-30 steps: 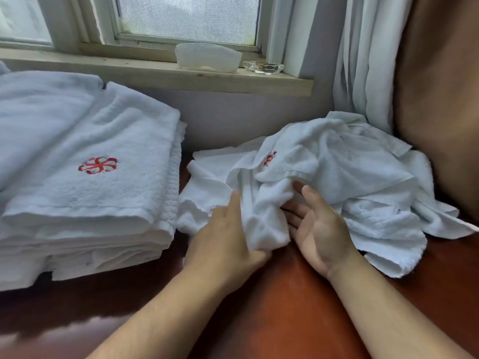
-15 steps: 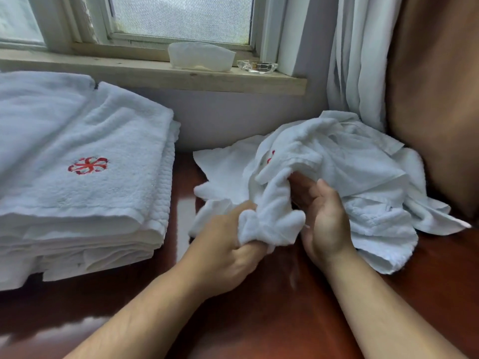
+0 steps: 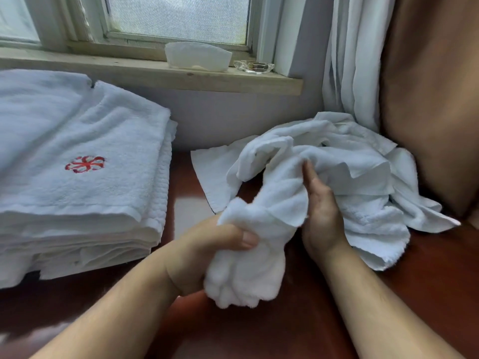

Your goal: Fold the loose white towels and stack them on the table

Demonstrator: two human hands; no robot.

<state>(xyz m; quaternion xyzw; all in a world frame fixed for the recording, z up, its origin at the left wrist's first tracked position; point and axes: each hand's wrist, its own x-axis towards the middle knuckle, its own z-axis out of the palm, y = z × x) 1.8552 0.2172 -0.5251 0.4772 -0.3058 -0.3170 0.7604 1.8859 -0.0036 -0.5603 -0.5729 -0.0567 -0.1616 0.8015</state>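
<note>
Worktop (image 3: pixel 427 281): glossy red-brown wood under everything, running back to the wall below the window.
Window (image 3: pixel 178 16): frosted pane in a pale frame, above a wooden sill (image 3: pixel 145 73).
Brown panel (image 3: pixel 435 99): padded tan surface filling the right edge, just behind the loose pile.
Curtain (image 3: pixel 355 55): white, hanging in folds between the window frame and the brown panel.
Folded stack (image 3: pixel 77 193): thick white towels piled squarely on the left of the worktop, edges roughly in line.
Loose pile (image 3: pixel 363 177): crumpled white towels at the back right of the worktop, touching the curtain's lower end.
Held towel (image 3: pixel 261 255): a bunched white towel in the centre, its lower end lifted clear of the worktop, its upper end trailing into the loose pile.
Left hand (image 3: pixel 207 252): fist clamped round the lower bunch of the held towel, thumb across the cloth.
Right hand (image 3: pixel 321 218): unclenched, fingers straight and pointing up, laid against the right side of the held towel; the thumb is hidden.
White container (image 3: pixel 198 56): on the sill, near the middle.
Glass dish (image 3: pixel 254 66): clear, on the sill just right of the white container.
Red emblem (image 3: pixel 85 164): stitched on the top towel of the folded stack.
</note>
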